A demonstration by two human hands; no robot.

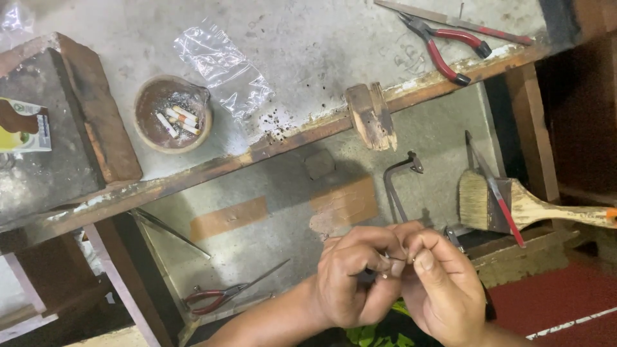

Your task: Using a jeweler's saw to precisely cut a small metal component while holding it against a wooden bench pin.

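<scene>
My left hand (352,276) and my right hand (440,283) meet low in the picture, fingertips pinched together on a small thin metal piece (392,261) held between them. The piece is mostly hidden by my fingers, so its shape is unclear. Both hands hover above a lower grey tray surface (276,212), below the edge of a worn workbench (308,38).
On the bench lie red-handled pliers (443,45), a flat file (450,19), a clay bowl of cigarette butts (172,114), a clear plastic bag (225,64), a stone block (51,135) and a wooden peg (371,115). A paintbrush (514,205), saw frame (398,183) and red-handled shears (225,294) sit lower.
</scene>
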